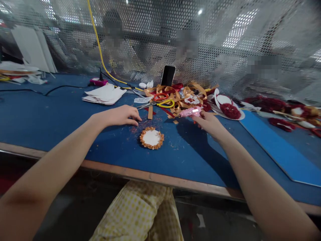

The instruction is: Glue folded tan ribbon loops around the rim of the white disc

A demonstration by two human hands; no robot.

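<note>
Blue worktop [62,130]: round white disc [151,137] with ruffled copper-coloured rim lies flat near left hand [122,115], which is empty, fingers loosely bent. Probably light, ruffles crushable (pinch edge gently). Right hand [207,123] grips pink glue gun [190,111].

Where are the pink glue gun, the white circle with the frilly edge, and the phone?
Pink glue gun [190,112]: head view, on its body.
Frilly-edged circle [151,137]: head view, on its white middle.
Phone [168,76]: head view, on its dark screen.
</note>
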